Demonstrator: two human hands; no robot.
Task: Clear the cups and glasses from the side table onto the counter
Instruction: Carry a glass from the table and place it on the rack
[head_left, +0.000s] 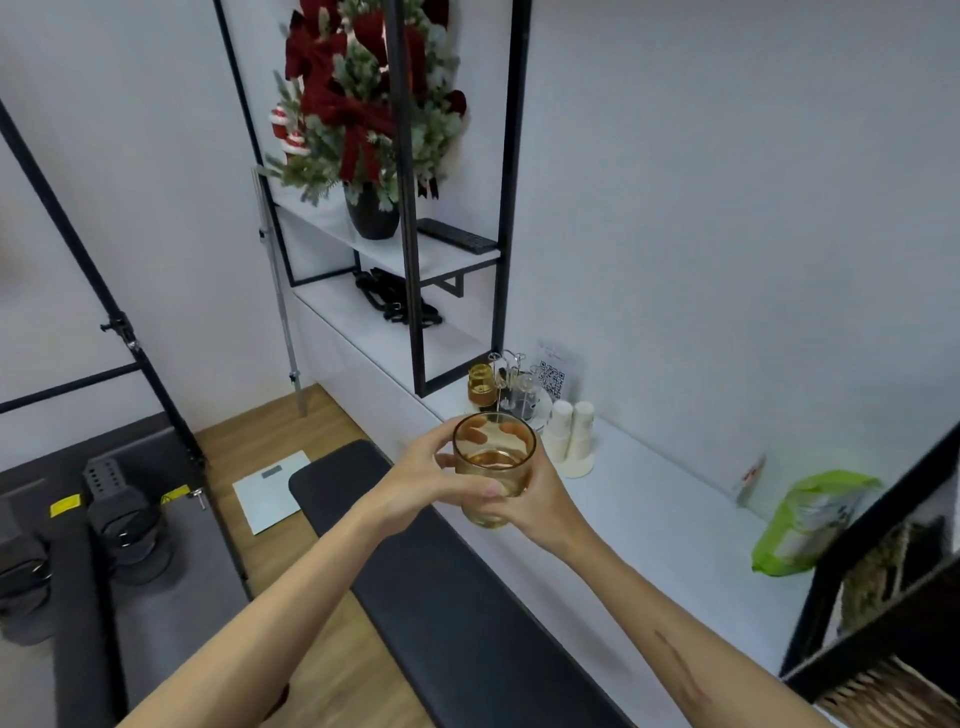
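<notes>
Both bare hands wrapped around one amber-tinted, straight-walled drinking glass (493, 467), held upright in the air over the near edge of the long white counter (649, 519). Left hand (441, 480) clasping the glass from the left, fingers curled round the far wall and thumb lying across the front; right hand (537, 499) cupping the lower right side and base, fingertips showing orange through the tinted wall. Glass open-mouthed, seemingly empty, clear of the counter surface. Just beyond it, on the counter against the white wall, a thin wire glass rack (506, 382) with a second amber glass (480, 384) at its left and a clear glass item (527, 397) at its right, too small to tell in detail. Behind the rack, a small upright card printed with a QR code (553, 376). To the right of the rack, two stacks of white paper cups (571, 439), upside down, touching each other. Farther right along the counter, a crumpled green and white plastic bag (810, 519). Under the forearms, a black padded bench (441, 571) running alongside the counter over a wooden floor. Above the counter, a black metal-framed shelf (457, 254) carrying a dark vase of frosted green branches with red bows (371, 109) and a black remote control (457, 235).
</notes>
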